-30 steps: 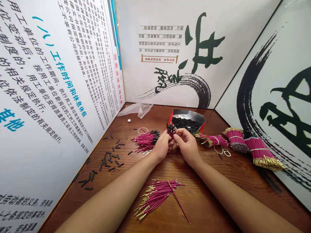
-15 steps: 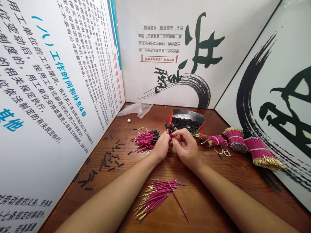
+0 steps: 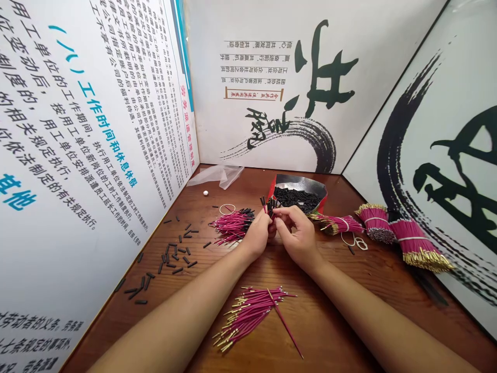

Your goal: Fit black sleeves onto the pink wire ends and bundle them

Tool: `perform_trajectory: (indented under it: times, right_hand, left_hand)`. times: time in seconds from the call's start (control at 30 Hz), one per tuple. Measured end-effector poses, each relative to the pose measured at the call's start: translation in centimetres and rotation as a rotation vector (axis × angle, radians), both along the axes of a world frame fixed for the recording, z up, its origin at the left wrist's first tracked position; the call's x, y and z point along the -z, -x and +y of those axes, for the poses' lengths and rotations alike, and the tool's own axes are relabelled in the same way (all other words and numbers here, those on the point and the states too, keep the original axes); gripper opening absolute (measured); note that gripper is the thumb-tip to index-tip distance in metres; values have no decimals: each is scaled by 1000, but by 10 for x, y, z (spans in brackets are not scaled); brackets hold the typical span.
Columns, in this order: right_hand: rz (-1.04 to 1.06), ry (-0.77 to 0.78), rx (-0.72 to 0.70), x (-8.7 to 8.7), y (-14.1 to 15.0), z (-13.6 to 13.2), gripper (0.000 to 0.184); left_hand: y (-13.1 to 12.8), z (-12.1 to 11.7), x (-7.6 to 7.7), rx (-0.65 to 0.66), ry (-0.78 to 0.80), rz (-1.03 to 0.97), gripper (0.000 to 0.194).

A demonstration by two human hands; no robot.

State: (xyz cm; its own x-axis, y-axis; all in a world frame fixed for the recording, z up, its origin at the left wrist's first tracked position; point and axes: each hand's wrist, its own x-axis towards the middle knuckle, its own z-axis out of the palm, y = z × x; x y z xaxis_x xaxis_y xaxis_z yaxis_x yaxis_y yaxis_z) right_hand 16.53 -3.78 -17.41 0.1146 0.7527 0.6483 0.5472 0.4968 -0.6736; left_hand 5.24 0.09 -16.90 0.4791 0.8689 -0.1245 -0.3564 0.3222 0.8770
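Note:
My left hand (image 3: 258, 231) is closed around a small bunch of magenta wires, whose black sleeve ends (image 3: 269, 203) stick up above the fingers. Against the right side of that bunch, my right hand (image 3: 297, 233) pinches at a black-sleeved wire with thumb and forefinger; its lower fingers are curled and partly hidden. Just left of my left hand lies a pile of magenta wires with black ends (image 3: 230, 226). Nearer to me, between my forearms, a loose heap of magenta wires with gold tips (image 3: 248, 317) rests on the table, one wire lying crosswise over it.
Behind my hands stands an open red-edged bag of black sleeves (image 3: 297, 198). Loose black sleeves (image 3: 171, 255) are scattered at left. Tied wire bundles (image 3: 419, 244) lie at right beside white rubber bands (image 3: 361, 243). A clear plastic bag (image 3: 219, 176) is at the back; printed panels enclose the table (image 3: 334, 331).
The black ends in my left hand have spread slightly and tipped a little to the left. Both hands stay in nearly the same place; the piles have not changed.

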Motion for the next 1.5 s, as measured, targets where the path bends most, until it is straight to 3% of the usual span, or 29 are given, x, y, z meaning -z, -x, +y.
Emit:
perform_trajectory:
  times: [0.43, 0.6, 1.0, 1.5]
  right_hand:
    - [171, 116, -58, 6, 1, 4, 6]
    - [361, 199, -149, 5, 2, 4, 12]
    - [731, 322, -155, 5, -4, 16, 25]
    - [946, 422, -170, -2, -6, 18, 29]
  left_hand:
    - [0, 2, 2, -12, -97, 31, 8]
    - [0, 3, 1, 18, -95, 18, 7]
    - [0, 2, -1, 30, -105, 55, 8]
    - [-2, 3, 1, 34, -187, 125, 6]
